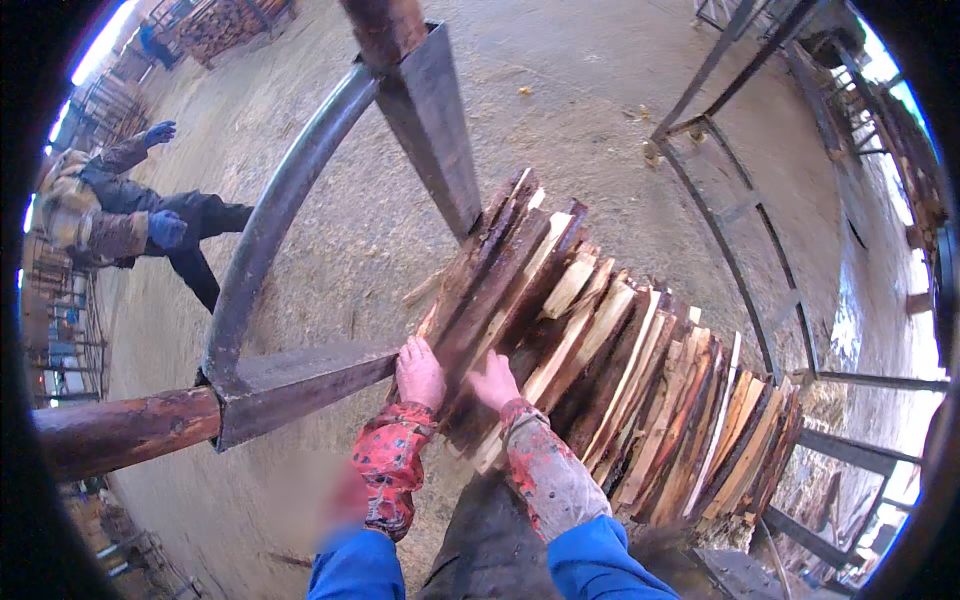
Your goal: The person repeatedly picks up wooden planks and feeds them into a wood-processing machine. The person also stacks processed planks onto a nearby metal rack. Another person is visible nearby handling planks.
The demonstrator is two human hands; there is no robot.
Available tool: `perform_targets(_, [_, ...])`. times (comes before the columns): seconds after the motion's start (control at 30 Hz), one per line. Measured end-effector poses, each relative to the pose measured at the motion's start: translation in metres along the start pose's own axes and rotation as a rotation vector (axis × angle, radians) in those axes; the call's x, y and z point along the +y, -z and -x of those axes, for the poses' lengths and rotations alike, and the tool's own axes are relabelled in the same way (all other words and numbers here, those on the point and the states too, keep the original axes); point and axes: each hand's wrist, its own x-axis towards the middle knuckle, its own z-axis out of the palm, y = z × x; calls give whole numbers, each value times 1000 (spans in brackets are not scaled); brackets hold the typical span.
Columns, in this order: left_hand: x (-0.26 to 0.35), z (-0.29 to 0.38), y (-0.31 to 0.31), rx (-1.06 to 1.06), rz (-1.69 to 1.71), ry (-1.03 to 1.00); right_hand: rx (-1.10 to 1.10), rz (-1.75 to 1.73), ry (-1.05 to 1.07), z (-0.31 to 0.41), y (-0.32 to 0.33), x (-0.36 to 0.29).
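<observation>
A long row of split wood pieces runs from the middle of the view to the lower right, packed side by side. At its left end my left hand rests against the edge of the outermost piece, beside a metal bracket; whether its fingers grip the wood is unclear. My right hand is over the wood just to the right, slightly blurred, with its fingers bent; its hold cannot be told. Both forearms wear red patterned sleeve covers, the right one heavily soiled, over blue sleeves.
A curved metal bar joins two brackets holding round wooden poles. A person with blue gloves is at the left. A metal frame stands at the right, and stacked wood lies far back.
</observation>
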Motion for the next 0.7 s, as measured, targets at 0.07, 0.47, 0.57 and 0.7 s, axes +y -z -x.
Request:
perform_targets(0.07, [6, -2, 7, -43, 28, 43, 22, 64, 44, 23, 6, 15])
perform_targets(0.47, [26, 79, 45, 16, 128, -5, 186, -242, -206, 321, 78, 156])
perform_targets(0.57, [67, 148, 41, -78, 118, -109, 274, -206, -434, 397, 93, 196])
perform_targets(0.7, [135, 252, 7, -290, 151, -314, 422, -321, -532, 483, 81, 254])
